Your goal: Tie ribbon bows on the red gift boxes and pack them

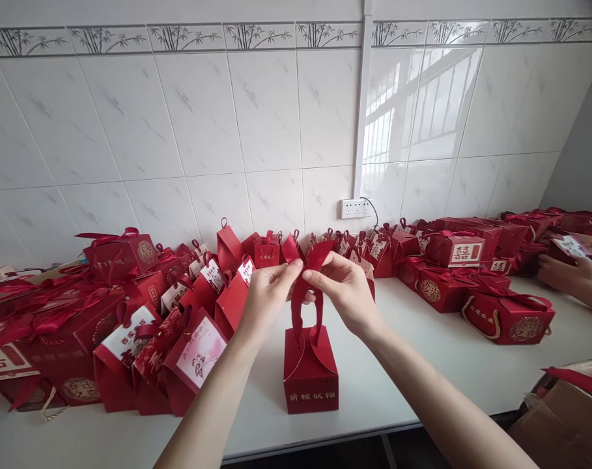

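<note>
A small red gift box [311, 374] with gold lettering on its front stands upright on the white table. Dark red ribbon [298, 309] rises in two strands from the box's folded top. Above the box, my left hand [273, 293] pinches the ribbon between thumb and fingers, with a loose end sticking up. My right hand [347, 286] grips the ribbon just beside it, thumb against a loop. Both hands are close together, and the crossing of the ribbon is partly hidden by my fingers.
Many red gift boxes with ribbons [75, 345] are stacked at left, more [508, 312] at right. Smaller bags line the tiled wall, below a power strip [357, 208]. Another person's hand [566, 277] touches a box at far right. An opened carton [564, 417] is at lower right.
</note>
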`<state>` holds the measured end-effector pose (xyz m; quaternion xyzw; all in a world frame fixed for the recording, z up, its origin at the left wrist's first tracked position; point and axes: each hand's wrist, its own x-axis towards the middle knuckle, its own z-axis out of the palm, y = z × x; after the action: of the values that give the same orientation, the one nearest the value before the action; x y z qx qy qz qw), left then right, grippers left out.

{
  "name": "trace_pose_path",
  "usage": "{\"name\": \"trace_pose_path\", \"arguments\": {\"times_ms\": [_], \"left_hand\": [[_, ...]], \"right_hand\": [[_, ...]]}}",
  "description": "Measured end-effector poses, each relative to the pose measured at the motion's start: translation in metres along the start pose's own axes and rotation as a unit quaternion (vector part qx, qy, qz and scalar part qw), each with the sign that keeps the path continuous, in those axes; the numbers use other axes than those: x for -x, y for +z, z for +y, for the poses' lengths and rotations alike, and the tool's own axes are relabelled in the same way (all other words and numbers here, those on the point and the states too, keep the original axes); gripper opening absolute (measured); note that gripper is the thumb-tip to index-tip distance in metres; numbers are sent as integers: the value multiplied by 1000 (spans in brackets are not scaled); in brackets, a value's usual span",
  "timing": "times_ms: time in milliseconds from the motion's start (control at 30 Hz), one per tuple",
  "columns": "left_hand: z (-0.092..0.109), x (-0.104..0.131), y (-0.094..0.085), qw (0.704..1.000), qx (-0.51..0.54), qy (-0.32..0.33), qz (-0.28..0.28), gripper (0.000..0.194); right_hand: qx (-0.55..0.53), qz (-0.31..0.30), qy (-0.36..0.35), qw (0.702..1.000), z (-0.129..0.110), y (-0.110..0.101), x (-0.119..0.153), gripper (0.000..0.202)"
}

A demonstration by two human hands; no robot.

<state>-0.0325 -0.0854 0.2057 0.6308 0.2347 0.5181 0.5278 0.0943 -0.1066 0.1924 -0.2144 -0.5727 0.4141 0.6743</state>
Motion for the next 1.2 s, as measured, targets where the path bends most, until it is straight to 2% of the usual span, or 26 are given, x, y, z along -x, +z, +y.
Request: {"name": "trace_pose_path", "arguments": {"times_ms": [133,267,333,533,667,800,900,1033,1100,1200], "left_hand": [[-4,-2,-2,1000,-1,11,18,31],[-6,-5,-6,999,3,4,34,36],[-5,-6,-8,999,-17,12,34,37],[10,-6,-11,981,-187,58,12,40],[14,-2,-11,967,-243,72,-14,37],[11,0,-9,956,-275,101,16,40],[7,1,-6,942,-306,133,38,40],[-2,3,-3,923,-323,201,52,27],[-7,6,-2,926,-311,207,44,25],[-12,9,-3,937,-294,187,29,27]], "right_hand": [[30,14,-46,998,5,-4,2,20],[201,-11,-136,970,7,-12,8,6],[259,-33,-155,953,6,-15,11,8],[290,-27,-113,950,4,-13,11,12],[233,-31,-45,971,6,-11,14,15],[251,-27,-11,968,8,-13,14,19],[329,-6,-46,943,9,-15,11,15],[467,32,-108,877,13,-16,11,12],[508,61,-114,852,14,-15,12,13],[524,90,-95,842,12,-15,13,23]]}}
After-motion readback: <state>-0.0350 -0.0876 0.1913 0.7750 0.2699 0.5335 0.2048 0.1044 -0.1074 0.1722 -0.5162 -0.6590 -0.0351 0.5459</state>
